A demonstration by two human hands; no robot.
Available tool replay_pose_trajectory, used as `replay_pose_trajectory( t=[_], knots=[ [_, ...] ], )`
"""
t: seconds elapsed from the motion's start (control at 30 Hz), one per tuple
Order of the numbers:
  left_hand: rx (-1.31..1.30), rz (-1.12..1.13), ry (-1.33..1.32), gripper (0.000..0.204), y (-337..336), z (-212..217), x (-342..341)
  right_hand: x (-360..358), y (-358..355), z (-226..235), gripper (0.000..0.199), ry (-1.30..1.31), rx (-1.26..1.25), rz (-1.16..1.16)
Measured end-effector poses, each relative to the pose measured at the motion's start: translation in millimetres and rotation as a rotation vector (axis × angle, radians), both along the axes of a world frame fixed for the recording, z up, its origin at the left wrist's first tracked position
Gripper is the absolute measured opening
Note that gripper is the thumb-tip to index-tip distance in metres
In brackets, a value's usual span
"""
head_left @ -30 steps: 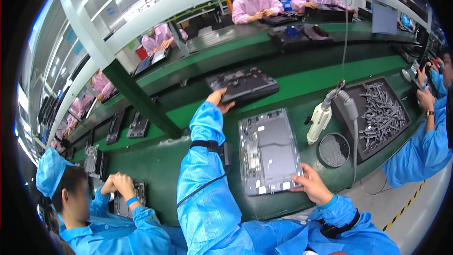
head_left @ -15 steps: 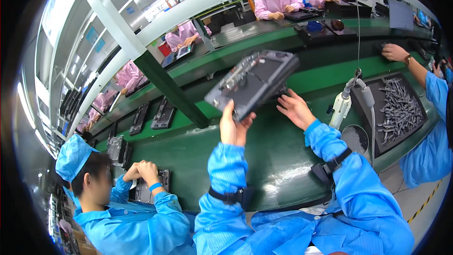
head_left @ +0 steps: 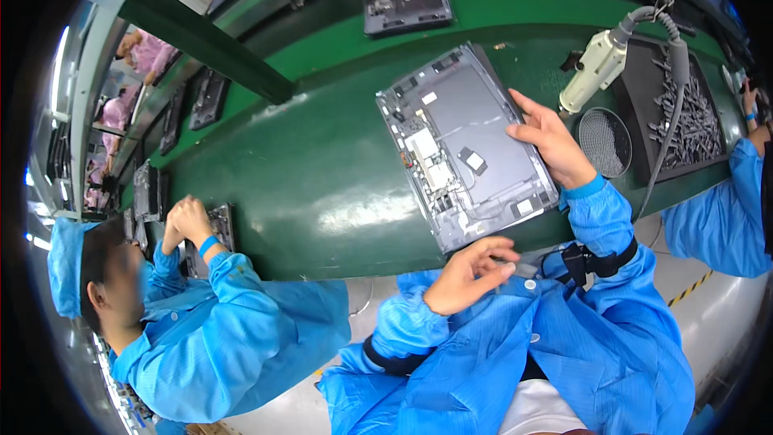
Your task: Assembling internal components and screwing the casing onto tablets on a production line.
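1. Moved nearer us since the earlier frame, over the green bench [head_left: 322, 169]: open device chassis [head_left: 493, 117], long axis running far-left to near-right.
2. Right hand [head_left: 555, 145], the nearer, grips its right edge.
3. Left hand [head_left: 467, 275], half-open, seems empty just beside its near edge.

My right hand [head_left: 555, 143] grips the flat grey device chassis [head_left: 487, 133] by its right edge; it slants over the green counter's [head_left: 322, 157] near edge, opened inside facing up, bared circuitry [head_left: 431, 165] along its left side.
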State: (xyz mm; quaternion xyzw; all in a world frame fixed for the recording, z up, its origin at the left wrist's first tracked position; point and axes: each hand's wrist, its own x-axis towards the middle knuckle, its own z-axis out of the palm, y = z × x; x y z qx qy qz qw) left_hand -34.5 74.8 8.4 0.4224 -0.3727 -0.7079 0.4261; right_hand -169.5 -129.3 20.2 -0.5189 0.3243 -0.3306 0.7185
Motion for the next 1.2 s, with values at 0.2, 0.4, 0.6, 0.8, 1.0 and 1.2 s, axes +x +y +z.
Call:
replay_pose_trajectory(
  t=[0.2, 0.4, 0.6, 0.8, 1.0, 1.2],
  knots=[
    [-0.562, 0.286, -0.864, 0.043, 5.9, 13.7, 21.6, -12.6, 15.6, -1.5, 0.047, 0.667, -0.706, -0.188],
    [-0.418, 0.442, -1.326, 0.078, -6.2, 10.3, 23.2, 11.8, 41.0, 17.3, 0.029, 0.622, -0.765, -0.029],
    [-0.330, 0.409, -1.167, 0.096, -7.2, -4.5, 32.3, 19.7, 37.2, 9.5, 0.029, 0.717, -0.908, 0.094],
    [-0.326, 0.342, -1.151, 0.088, -12.7, 10.7, 34.1, 16.8, 30.3, 7.8, 0.019, 0.604, -0.841, 0.125],
    [-0.403, 0.527, -1.176, 0.058, -13.5, 15.3, 32.0, 8.7, 61.0, 24.5, 0.016, 0.425, -0.334, 0.219],
    [-0.469, 0.559, -0.923, 0.034, -23.9, 16.4, 16.1, 11.3, 81.5, 29.0, 0.028, 0.343, -0.419, 0.320]
  ],
)
